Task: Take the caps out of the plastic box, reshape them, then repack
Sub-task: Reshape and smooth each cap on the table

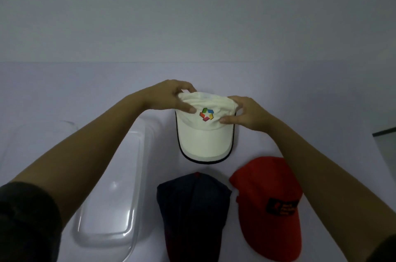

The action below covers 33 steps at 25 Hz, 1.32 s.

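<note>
- At frame centre, the white cap (203,131) rests on the bench (278,94) — left hand (169,98) and right hand (246,116) each grip its crown.
- Lower left: clear plastic box (111,188).
- Lower centre and lower right: navy cap (190,210), red cap (270,204).

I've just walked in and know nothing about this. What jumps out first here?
Two bare hands, left hand and right hand, pinch the crown of a cream cap with a colourful logo mid-table. Nearer the person lie a dark navy cap and a red cap with a black patch; a clear plastic box sits left.
</note>
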{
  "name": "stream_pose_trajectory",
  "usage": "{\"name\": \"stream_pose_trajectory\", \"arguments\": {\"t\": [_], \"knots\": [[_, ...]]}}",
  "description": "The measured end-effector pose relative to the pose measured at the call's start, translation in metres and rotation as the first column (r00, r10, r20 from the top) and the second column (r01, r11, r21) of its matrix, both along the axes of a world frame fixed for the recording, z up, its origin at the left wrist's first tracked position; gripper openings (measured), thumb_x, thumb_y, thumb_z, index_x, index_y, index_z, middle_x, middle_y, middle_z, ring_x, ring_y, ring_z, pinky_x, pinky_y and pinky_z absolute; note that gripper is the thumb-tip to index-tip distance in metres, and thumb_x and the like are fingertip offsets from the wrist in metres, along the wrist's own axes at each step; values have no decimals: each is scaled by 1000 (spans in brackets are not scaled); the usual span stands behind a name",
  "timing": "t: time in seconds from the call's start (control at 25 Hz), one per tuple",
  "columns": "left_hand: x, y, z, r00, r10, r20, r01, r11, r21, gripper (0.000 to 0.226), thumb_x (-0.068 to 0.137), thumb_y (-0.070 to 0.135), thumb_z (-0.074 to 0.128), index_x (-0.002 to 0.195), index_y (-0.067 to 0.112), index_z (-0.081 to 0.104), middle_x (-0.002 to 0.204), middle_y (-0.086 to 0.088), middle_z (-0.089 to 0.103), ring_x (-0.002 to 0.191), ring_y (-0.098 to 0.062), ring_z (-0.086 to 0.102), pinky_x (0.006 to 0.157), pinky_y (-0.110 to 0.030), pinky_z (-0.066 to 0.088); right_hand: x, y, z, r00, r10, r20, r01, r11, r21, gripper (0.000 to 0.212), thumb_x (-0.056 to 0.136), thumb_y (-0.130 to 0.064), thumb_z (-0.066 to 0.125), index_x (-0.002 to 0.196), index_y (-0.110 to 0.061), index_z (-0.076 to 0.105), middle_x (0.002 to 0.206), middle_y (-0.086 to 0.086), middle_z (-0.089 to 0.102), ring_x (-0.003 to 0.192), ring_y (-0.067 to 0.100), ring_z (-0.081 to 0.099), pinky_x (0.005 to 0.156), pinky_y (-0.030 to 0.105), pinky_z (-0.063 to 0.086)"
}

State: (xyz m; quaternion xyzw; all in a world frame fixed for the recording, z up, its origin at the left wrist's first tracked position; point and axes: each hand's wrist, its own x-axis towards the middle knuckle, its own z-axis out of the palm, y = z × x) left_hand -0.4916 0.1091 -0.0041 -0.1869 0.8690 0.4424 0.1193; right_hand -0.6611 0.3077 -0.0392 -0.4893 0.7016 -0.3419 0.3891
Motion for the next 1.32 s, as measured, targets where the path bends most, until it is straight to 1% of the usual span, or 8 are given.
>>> {"name": "stream_pose_trajectory", "arguments": {"t": [0.16,0.32,0.52,0.64,0.8,1.04,1.2,1.32], "knots": [[10,8,-20,809,565,-162,-392,725,567,26,83,38,60,101,19,65,98,-2,62,88,-16,56,76,-28,46,4,8,-3,854,-139,501,219,970,-104,47,67,-13,75,112,-11,61,109,3,70,105,23,64,87,34,53],[9,32,-43,627,757,180,-501,216,838,43,87,56,48,107,22,66,119,-6,62,112,-26,57,93,-40,48,7,-1,-6,788,-207,580,360,919,-161,60,55,-29,87,108,-13,64,108,5,70,106,28,62,88,39,52],[-8,60,-51,533,814,232,-575,147,805,56,87,56,48,115,12,64,113,-10,69,104,-26,66,94,-44,51,15,-15,-8,734,-448,511,576,809,-119,70,52,-31,89,115,-38,58,136,6,46,123,19,49,101,46,44],[-15,67,-52,437,881,181,-562,110,819,48,90,53,47,105,13,68,102,-6,74,93,-21,70,80,-36,57,27,-21,-10,605,-525,598,582,805,117,90,71,-44,73,144,-30,23,142,-4,42,118,14,51,100,41,45],[-20,66,-58,393,908,147,-628,148,764,49,90,53,45,107,12,67,100,-5,73,91,-20,70,77,-33,58,33,-23,-26,540,-594,596,502,796,338,106,41,-96,44,124,-31,56,122,1,65,109,22,63,97,43,48],[-17,48,-60,500,864,57,-771,415,482,80,78,71,27,130,13,45,125,-14,58,112,-32,57,97,-50,46,32,-25,-27,453,-713,536,642,678,358,74,79,-77,27,119,-25,61,109,4,70,95,21,67,81,35,55],[-10,30,-21,601,707,-373,-511,699,501,28,96,25,48,124,24,45,116,-4,56,108,-14,55,94,-24,46,29,-25,-19,514,-719,469,607,690,394,72,81,-74,29,119,-21,61,107,4,70,94,20,66,76,32,55],[-10,14,-13,774,523,-356,-446,850,280,15,89,24,60,103,22,63,91,-7,63,85,-16,61,78,-30,51,28,-21,-18,512,-743,430,632,665,397,70,84,-71,30,118,-18,60,104,4,69,91,20,65,73,31,54]]}}
